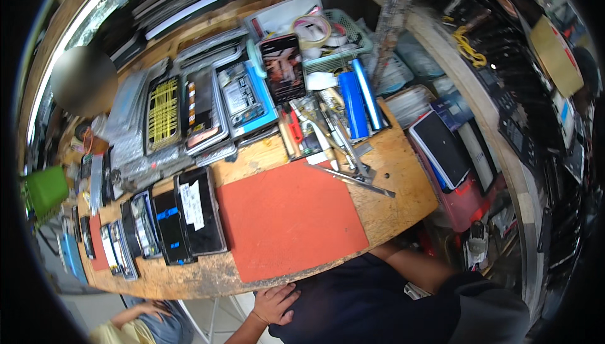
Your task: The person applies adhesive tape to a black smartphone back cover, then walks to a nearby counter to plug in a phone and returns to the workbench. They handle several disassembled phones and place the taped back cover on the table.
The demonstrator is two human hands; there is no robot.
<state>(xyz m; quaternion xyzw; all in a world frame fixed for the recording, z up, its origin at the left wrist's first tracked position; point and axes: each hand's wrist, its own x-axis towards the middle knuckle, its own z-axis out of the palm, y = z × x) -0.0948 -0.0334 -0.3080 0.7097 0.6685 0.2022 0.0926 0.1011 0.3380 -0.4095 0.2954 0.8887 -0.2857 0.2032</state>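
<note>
On bench: one red mat (287,221) | two blue bars (353,104) | left hand (274,304) fingers spread, empty

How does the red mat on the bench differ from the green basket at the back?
The red mat lies flat and bare near the front edge of the wooden bench; the green basket sits at the back, holding rolls of tape. The mat is a solid sheet; the basket has slotted walls. Both rest on the bench.
</note>
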